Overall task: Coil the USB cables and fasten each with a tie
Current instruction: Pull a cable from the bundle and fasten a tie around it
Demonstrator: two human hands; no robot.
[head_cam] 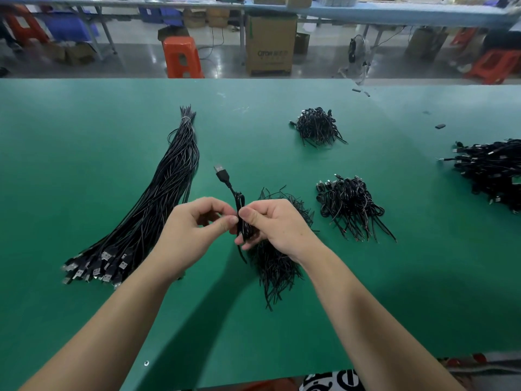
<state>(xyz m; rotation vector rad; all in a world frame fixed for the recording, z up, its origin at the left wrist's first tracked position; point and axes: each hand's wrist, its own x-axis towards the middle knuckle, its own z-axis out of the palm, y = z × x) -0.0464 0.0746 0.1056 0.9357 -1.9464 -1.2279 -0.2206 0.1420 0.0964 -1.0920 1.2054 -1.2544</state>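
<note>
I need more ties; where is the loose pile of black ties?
Head view: the loose pile of black ties lies on the green table, centre, under the right hand.

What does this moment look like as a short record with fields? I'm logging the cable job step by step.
surface: green table
left hand: pinches at the coiled cable
right hand: grips the coiled cable
plug: sticks up and away from the hands
uncoiled cables: long bundle on the left, plugs toward the person
ties: loose heap under the right hand
done coils: heap to the right; another farther back; a bigger pile at the right edge
tie on held cable: cannot tell
</note>
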